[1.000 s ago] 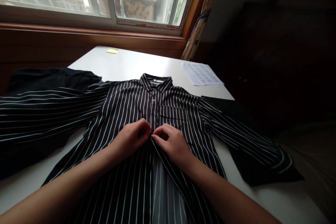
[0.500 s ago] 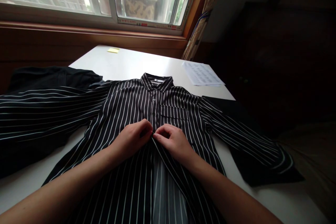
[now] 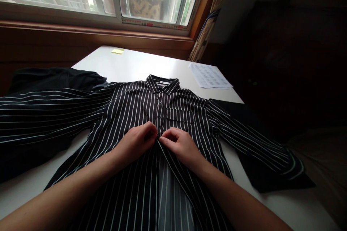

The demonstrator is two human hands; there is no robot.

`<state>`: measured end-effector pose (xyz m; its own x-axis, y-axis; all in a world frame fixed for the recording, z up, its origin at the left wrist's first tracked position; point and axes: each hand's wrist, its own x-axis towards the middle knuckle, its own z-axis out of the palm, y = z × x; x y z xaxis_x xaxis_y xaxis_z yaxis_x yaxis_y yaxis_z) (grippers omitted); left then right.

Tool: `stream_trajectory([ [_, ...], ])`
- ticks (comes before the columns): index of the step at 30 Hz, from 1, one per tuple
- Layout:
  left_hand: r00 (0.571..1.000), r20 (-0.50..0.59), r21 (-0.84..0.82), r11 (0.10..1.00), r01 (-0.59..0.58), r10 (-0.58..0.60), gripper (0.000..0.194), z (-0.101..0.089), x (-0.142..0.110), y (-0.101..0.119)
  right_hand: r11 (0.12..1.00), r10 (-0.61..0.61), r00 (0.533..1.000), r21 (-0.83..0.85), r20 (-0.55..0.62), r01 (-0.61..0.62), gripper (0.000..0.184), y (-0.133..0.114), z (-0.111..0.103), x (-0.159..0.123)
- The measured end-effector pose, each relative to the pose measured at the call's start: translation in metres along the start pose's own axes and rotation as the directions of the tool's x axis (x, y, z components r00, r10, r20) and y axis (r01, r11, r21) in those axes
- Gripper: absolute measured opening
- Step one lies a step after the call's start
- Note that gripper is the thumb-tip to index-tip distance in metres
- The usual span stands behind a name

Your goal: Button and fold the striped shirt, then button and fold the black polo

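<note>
A black shirt (image 3: 130, 104) with white stripes lies face up, collar away from me and sleeves spread to both sides. My left hand (image 3: 141, 138) pinches the front edge midway down the placket. Opposite it, my right hand (image 3: 179, 144) pinches the other front edge, fingertips almost meeting the left ones. Whatever sits between the fingertips is too small to make out. Above the hands the front is closed, with a button (image 3: 159, 103) showing near the collar. Below them the two halves part, and the greyish inside of the shirt shows.
The white table (image 3: 130, 61) carries a yellow sticky note (image 3: 117, 51) and printed papers (image 3: 210, 75) at its far side. Dark cloth (image 3: 54, 77) lies under and behind the left sleeve; more dark cloth (image 3: 260, 177) is under the right one. A window (image 3: 151, 0) stands beyond.
Both hands keep their pinch at the same spot on the placket, with only slight finger movement. The view has shifted a little.
</note>
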<state>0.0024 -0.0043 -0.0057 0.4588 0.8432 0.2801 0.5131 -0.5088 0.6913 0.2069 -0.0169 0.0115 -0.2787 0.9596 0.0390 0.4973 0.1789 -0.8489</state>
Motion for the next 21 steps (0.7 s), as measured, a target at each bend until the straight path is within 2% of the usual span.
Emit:
stream_trajectory([
  [21,1.000,0.002,-0.044,0.999,0.023,-0.023,0.014,-0.0007,0.0007,-0.0003,0.999,0.028,0.999,0.019,0.016,-0.029,0.007,0.0013,-0.0021,0.0004],
])
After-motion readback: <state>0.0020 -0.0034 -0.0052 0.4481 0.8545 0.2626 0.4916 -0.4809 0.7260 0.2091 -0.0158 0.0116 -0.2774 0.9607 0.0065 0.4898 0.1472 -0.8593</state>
